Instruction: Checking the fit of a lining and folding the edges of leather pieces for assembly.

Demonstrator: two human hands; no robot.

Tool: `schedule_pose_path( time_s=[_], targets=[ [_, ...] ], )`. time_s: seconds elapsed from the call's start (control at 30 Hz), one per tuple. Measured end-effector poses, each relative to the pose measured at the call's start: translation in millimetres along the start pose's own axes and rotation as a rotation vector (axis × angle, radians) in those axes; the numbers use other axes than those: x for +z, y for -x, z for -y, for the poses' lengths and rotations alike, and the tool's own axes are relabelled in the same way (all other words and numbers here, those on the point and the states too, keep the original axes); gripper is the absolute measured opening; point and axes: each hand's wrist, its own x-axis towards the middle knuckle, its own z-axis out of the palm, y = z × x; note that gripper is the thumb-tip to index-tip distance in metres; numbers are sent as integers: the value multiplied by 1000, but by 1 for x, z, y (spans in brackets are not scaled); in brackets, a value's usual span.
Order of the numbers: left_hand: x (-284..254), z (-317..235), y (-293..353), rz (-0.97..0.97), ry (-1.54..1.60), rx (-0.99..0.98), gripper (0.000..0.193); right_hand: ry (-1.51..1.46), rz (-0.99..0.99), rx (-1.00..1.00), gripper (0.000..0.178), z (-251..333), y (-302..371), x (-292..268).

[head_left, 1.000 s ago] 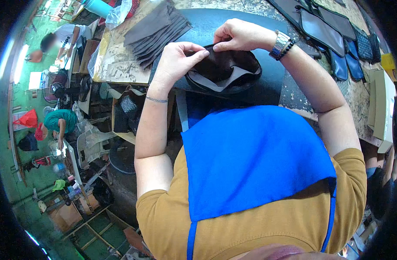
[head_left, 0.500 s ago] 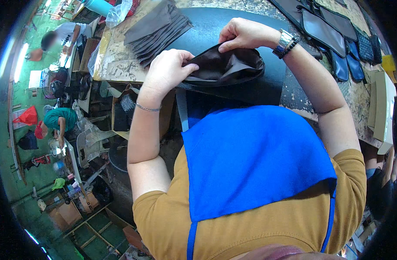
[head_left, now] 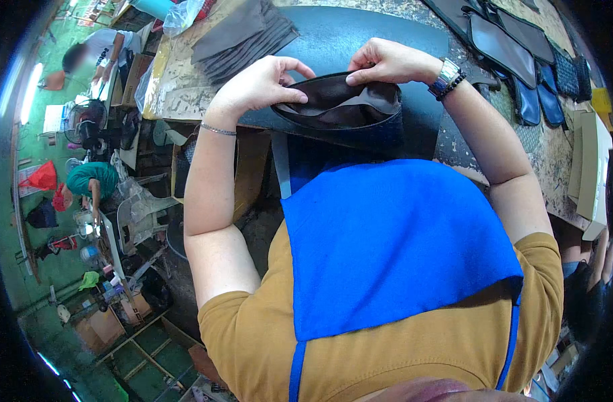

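A dark pouch (head_left: 377, 130) with brown lining is held at the table's near edge, its mouth facing up and gaping. My left hand (head_left: 263, 87) grips the left end of its rim, thumb on the lining side and index finger stretched along the far edge. On the far rim, my right hand (head_left: 393, 65) pinches the edge, thumb inside the mouth. The pouch's underside is hidden from me. Beneath and beyond it lies a smooth dark sheet (head_left: 360, 37). Left of that sheet, a fanned stack of brown fabric pieces (head_left: 243, 40) lies close to my left hand.
Dark finished-looking cases (head_left: 501, 50) and straps lie at the far right of the worn table (head_left: 176, 94). A pale box (head_left: 591, 167) stands at the right edge. Below the table's left side is an open carton (head_left: 253, 164). Two people work at the far left, one in green (head_left: 95, 181).
The pouch has tilted and come slightly toward me, showing more of its outer side. My left hand has shifted up, its index finger lifted straighter. My right hand has moved a little right and nearer.
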Motion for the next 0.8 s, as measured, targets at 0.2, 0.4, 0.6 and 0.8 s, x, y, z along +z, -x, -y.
schedule_pose_path(
  time_s=[0.2,0.4,0.6,0.8],
  targets=[
    [4,-8,0,-65,-39,44,55,-60,-19,-9,28,-8,-1,2],
    [7,-13,0,-114,-150,67,60,-20,-33,-5,27,-12,-2,5],
    [5,-14,-4,-98,-142,-12,67,77,-95,-100,27,-3,-6,5],
    [6,-17,-7,-135,-237,77,71,26,-36,-163,29,1,-12,7]
  ],
)
